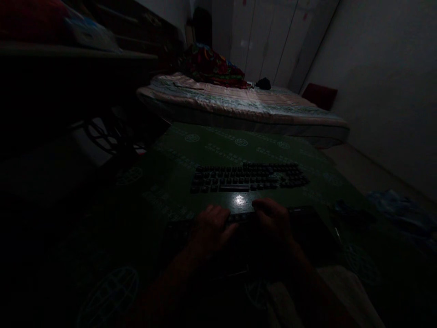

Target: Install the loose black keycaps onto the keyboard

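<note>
A dark keyboard base (pixel 317 228) lies on the green table in front of me, mostly lost in shadow. My left hand (pixel 210 225) is bent over its far edge, with the thumb reaching inward along it. Over the right half of the base, my right hand (pixel 275 218) is closed, its fingers curled together near the far edge; whatever they may hold is too dark to make out. Beyond both hands, loose black keycaps (pixel 235 175) are laid out in keyboard rows, with a long space bar (pixel 234 187) in the nearest row.
The green table (pixel 218 148) has pale printed globes and lettering. A thin shiny tool-like item (pixel 337 233) lies right of the base, near a dark bundle (pixel 351 212). Pale cloth (pixel 344 287) shows at lower right. A bed (pixel 246 102) stands behind the table.
</note>
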Demonstrator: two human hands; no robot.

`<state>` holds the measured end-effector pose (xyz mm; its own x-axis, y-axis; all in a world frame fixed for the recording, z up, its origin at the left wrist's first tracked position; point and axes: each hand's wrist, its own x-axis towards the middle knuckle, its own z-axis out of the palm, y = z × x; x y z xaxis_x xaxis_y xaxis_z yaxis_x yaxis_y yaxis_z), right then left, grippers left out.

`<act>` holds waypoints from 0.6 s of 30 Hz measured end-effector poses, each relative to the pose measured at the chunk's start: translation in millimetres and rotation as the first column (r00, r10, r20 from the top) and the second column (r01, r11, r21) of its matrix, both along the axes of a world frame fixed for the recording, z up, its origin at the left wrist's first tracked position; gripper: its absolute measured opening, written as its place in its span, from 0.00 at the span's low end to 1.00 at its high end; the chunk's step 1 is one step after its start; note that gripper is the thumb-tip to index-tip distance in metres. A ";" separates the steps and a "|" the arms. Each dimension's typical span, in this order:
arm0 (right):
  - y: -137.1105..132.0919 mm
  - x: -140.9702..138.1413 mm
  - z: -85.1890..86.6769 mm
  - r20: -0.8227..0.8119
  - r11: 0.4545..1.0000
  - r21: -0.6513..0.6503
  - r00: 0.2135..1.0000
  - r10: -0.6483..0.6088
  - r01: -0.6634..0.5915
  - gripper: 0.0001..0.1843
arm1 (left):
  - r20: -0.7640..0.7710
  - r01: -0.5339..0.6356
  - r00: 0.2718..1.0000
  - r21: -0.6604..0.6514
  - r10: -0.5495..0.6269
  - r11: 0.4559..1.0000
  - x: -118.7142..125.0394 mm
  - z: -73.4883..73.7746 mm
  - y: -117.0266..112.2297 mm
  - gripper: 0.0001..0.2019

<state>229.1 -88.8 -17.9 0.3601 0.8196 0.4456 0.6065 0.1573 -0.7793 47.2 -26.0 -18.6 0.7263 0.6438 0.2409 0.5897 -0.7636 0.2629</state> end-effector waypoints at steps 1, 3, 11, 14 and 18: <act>-0.1 -0.3 0.1 0.001 1.000 0.007 1.000 0.003 -0.003 0.08 | 0.010 0.003 1.000 0.002 -0.003 1.000 -0.1 -0.4 -0.1 0.09; -0.1 -0.7 -0.4 0.000 1.000 0.015 1.000 0.010 -0.010 0.08 | 0.019 0.008 1.000 0.003 -0.008 1.000 0.2 -0.8 0.2 0.08; 3.8 1.3 -4.3 0.035 1.000 0.028 0.999 0.002 -0.003 0.09 | 0.035 0.018 0.999 0.004 -0.019 1.000 1.7 -0.7 7.6 0.10; 8.4 4.3 -7.4 0.074 0.999 0.032 0.997 -0.006 0.004 0.09 | 0.091 0.033 0.995 0.007 -0.033 0.999 2.5 -1.9 12.2 0.14; 13.8 6.3 -11.9 0.079 0.999 0.044 0.997 0.004 -0.007 0.09 | 0.092 0.028 0.995 -0.020 -0.026 0.999 4.2 1.0 13.8 0.18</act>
<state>235.4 -75.1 -29.8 0.3180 0.8000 0.5087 0.6651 0.1942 -0.7211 51.4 -12.2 -17.7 0.7191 0.6295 0.2943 0.5412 -0.7730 0.3311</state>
